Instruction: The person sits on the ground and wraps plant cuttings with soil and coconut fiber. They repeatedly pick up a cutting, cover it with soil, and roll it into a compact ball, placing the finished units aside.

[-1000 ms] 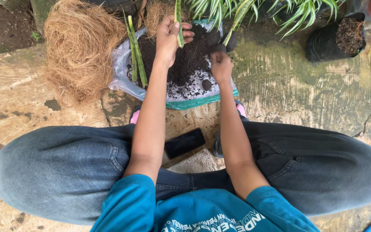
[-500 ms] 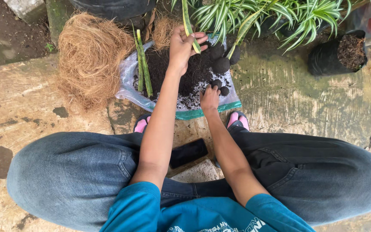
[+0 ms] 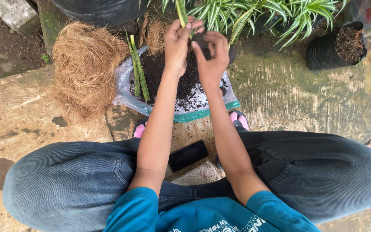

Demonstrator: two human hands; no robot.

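Note:
My left hand (image 3: pixel 179 43) grips a long green plant cutting (image 3: pixel 181 10) by its lower end, upright above a heap of dark soil (image 3: pixel 168 73). My right hand (image 3: pixel 211 53) presses a clump of dark soil (image 3: pixel 200 39) against the base of that cutting. Both hands meet over the soil, which lies on a clear plastic sheet (image 3: pixel 125 92) with a green edge. Two more green cuttings (image 3: pixel 137 68) lie on the left side of the soil.
A mound of brown coconut fibre (image 3: pixel 84 64) sits left of the sheet. A striped leafy plant (image 3: pixel 263 15) and a small black pot of soil (image 3: pixel 336 45) stand at the back right. A dark phone (image 3: pixel 188 155) lies between my knees on the stone ground.
My right hand rose from the soil heap with a clump and joined my left hand at the cutting's base. The view also shifted slightly.

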